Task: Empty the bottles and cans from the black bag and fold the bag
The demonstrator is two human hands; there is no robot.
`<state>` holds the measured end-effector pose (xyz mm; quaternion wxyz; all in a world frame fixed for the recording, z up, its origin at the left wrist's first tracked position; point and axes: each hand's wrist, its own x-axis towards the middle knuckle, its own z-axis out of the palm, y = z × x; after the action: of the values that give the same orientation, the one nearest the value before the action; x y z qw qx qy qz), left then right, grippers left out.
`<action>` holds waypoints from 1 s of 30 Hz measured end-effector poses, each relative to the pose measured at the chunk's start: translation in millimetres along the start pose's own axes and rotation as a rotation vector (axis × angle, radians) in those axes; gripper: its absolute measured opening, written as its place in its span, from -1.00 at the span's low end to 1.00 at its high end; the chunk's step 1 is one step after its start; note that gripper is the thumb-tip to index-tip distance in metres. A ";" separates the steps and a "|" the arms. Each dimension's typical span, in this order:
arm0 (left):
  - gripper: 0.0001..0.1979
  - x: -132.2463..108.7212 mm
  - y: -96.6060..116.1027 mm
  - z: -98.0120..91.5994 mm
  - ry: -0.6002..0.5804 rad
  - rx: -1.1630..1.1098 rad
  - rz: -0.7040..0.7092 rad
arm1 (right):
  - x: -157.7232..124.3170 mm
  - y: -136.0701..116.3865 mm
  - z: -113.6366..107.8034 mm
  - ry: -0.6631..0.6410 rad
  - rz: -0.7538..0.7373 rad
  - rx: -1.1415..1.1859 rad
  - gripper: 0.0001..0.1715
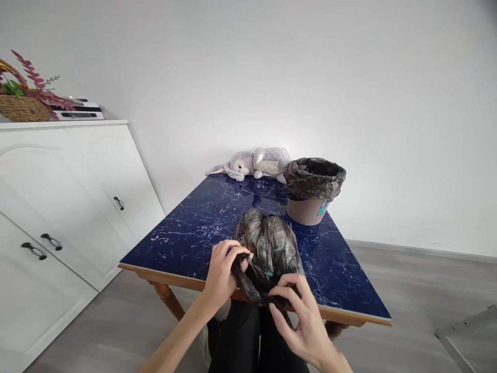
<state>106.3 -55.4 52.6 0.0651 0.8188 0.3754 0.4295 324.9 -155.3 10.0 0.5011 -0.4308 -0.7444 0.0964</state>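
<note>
Pale, bare wall [272,67] behind; white cabinet [58,181] at the left with a wicker basket [25,108] on top. Head view, the only one: blue marbled table [174,223], wooden edge, person close against its near side.

Black plastic bag [272,238] at the near edge of the table, bulging, thin enough to hint at contents; what they are, cannot tell. Its loose plastic lies toward the person, drawn into a dark strip between the hands.

Left hand [222,269] pinches the strip's left end, thumb against fingertips. Right hand [301,316] has the other end in a narrow pinch, lower and nearer the body.

Beyond, on the right: grey-brown bin [305,211], black liner [314,178] folded over its rim. Plush rabbit [264,160] on its side at the back, by the wall.

Step in hand, by judgement: handling the bag's gathered top. Next move seems to call for firm pinches on both ends and a gentle pull, since such thin film could tear.
</note>
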 end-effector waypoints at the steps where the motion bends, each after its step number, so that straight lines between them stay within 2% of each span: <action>1: -0.80 2.5 4.3 -3.7 -0.003 -0.056 -0.027 | 4.9 -4.6 -2.1 -0.043 -0.024 0.066 -0.80; 3: -0.68 9.0 12.3 -12.4 0.008 -0.161 -0.111 | 14.4 -11.7 -4.5 -0.127 -0.058 0.182 -0.64; 5: -0.64 15.4 17.8 -22.5 0.010 -0.195 -0.175 | 21.5 -15.0 -1.5 -0.174 -0.019 0.188 -0.58; 8: -0.62 20.8 18.1 -38.1 -0.031 -0.130 -0.173 | 26.3 -11.1 12.1 -0.114 0.108 -0.036 -0.79; 9: -0.61 21.7 15.6 -43.5 -0.057 -0.099 -0.164 | 27.2 -7.5 17.0 -0.076 0.135 -0.123 -0.75; 11: -0.59 23.7 7.3 -54.9 -0.134 -0.048 -0.180 | 29.4 2.1 23.2 -0.026 0.159 -0.250 -0.62; 13: -0.58 27.1 -4.4 -67.8 -0.266 -0.045 -0.269 | 33.6 11.7 23.0 -0.023 0.175 -0.285 -0.76; 14: -0.58 29.4 -10.7 -74.7 -0.345 -0.065 -0.339 | 36.5 15.3 20.7 -0.026 0.194 -0.267 -0.82; 16: -0.56 34.3 -22.0 -88.0 -0.481 -0.145 -0.474 | 43.0 18.3 14.0 -0.022 0.261 -0.172 -0.81; 18: -0.52 37.2 -28.3 -98.2 -0.527 -0.223 -0.536 | 48.9 15.5 7.4 -0.003 0.351 -0.023 -0.72; 20: -0.50 35.1 -27.4 -101.8 -0.470 -0.241 -0.515 | 52.7 8.8 3.0 0.022 0.426 0.118 -0.63; 21: -0.49 31.3 -24.0 -100.4 -0.401 -0.220 -0.493 | 53.5 4.8 1.7 0.035 0.451 0.173 -0.60; 22: -0.47 25.4 -18.9 -96.8 -0.285 -0.176 -0.465 | 53.7 0.8 0.7 0.050 0.468 0.216 -0.59; 24: -0.42 8.0 -4.2 -84.6 0.098 -0.041 -0.327 | 52.9 -7.0 -1.0 0.083 0.490 0.266 -0.58; 26: -0.48 -13.9 14.6 -69.4 0.480 0.102 -0.044 | 51.3 -14.3 -2.9 0.098 0.494 0.290 -0.58; 27: -0.55 -24.7 24.4 -62.0 0.553 0.149 0.127 | 50.4 -17.7 -4.1 0.093 0.488 0.294 -0.60; 28: -0.64 -34.4 33.7 -55.1 0.507 0.170 0.271 | 49.5 -21.1 -5.3 0.077 0.475 0.295 -0.62; 29: -0.71 -42.3 41.5 -48.9 0.389 0.175 0.371 | 48.6 -24.3 -6.5 0.056 0.457 0.294 -0.65; 30: -0.73 -48.0 47.1 -43.2 0.230 0.170 0.409 | 47.4 -27.4 -7.6 0.032 0.437 0.292 -0.68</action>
<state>83.3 -130.4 68.2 -0.1356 0.8260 0.2415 0.4910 310.2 -139.2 60.9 0.5368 -0.5060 -0.6039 0.3019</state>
